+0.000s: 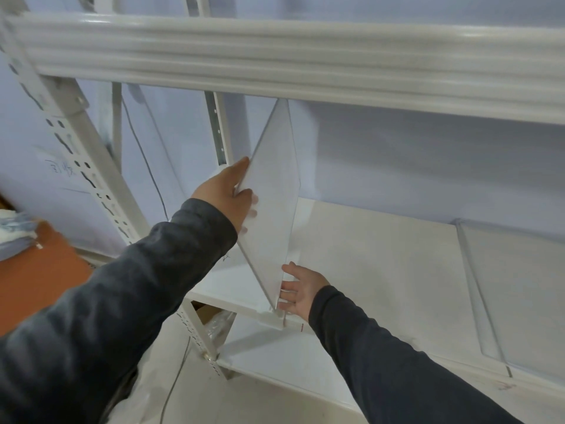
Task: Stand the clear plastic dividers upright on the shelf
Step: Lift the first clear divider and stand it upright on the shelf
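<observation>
A clear plastic divider (272, 203) stands upright on the white shelf (382, 255), near its left end, with its lower front corner at the shelf's front edge. My left hand (227, 197) grips the divider's near edge about halfway up, thumb on one face and fingers on the other. Lower down, my right hand (298, 287) rests with spread fingers against the divider's bottom front corner. A second clear divider (516, 289) stands on the same shelf at the far right, untouched.
The shelf above has a thick white front beam (275, 59) close over the divider's top. Perforated white uprights (88, 179) frame the left side. A lower shelf (275, 353) lies below. An orange-brown surface (39, 276) sits at the left, and a thin cable (174, 384) hangs down.
</observation>
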